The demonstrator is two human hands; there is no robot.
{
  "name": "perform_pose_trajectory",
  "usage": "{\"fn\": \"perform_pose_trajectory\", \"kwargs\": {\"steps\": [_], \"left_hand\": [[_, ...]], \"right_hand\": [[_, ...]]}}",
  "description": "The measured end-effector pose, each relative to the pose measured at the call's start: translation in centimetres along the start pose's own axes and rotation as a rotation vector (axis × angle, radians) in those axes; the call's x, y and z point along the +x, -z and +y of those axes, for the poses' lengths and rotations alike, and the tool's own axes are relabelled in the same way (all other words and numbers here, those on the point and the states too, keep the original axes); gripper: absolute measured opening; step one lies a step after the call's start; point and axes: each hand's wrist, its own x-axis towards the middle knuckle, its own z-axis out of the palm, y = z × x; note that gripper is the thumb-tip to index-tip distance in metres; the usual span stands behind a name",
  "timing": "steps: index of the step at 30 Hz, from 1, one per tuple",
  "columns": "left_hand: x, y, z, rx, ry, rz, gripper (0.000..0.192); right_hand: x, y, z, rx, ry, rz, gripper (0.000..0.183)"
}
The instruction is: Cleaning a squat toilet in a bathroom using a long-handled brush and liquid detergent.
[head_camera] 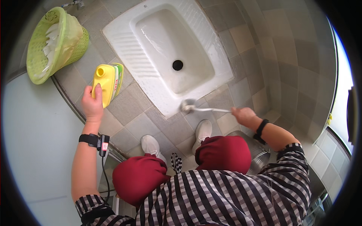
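Observation:
My left hand [93,103] grips a yellow plastic bottle [106,82] by its side, with the uncapped round mouth facing up at me. The bottle is held above the floor tiles, left of a white ceramic squat toilet [158,87]. In my right hand [244,115] is the white handle of a toilet brush [189,106]. Its head is blurred and hovers at the toilet's near edge; whether it touches the rim I cannot tell. The toilet's basin has a round dark drain hole [177,65] towards its near end.
A green plastic wastebasket [58,45] with a liner and white paper stands at the upper left. Behind it is a metal pipe fitting [80,4]. A pale panel [36,121] borders the left side, a tiled wall [294,50] the right. A metal bin [258,155] sits beside my right knee.

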Motion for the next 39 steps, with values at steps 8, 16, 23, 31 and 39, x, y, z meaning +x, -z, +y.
{"fn": "perform_pose_trajectory", "kwargs": {"steps": [8, 16, 23, 31, 39], "left_hand": [[-0.1, 0.2, -0.2, 0.049, 0.006, -0.008, 0.032], [0.0, 0.1, 0.8, 0.032, -0.019, 0.014, 0.032], [0.1, -0.2, 0.3, 0.063, 0.011, -0.011, 0.031], [0.2, -0.2, 0.4, 0.089, -0.036, -0.003, 0.030], [0.1, -0.1, -0.5, 0.082, -0.051, -0.024, 0.028]], "right_hand": [[2.7, -1.5, 0.9, 0.028, 0.089, 0.108, 0.014], [-1.9, 1.3, 6.7, 0.104, -0.322, -0.081, 0.016], [3.1, -4.6, 1.0, 0.094, 0.092, 0.132, 0.015], [-7.1, -5.9, 11.0, 0.168, -0.575, 0.219, 0.022], [-6.6, -13.3, -1.7, 0.494, -0.516, 0.221, 0.035]]}}
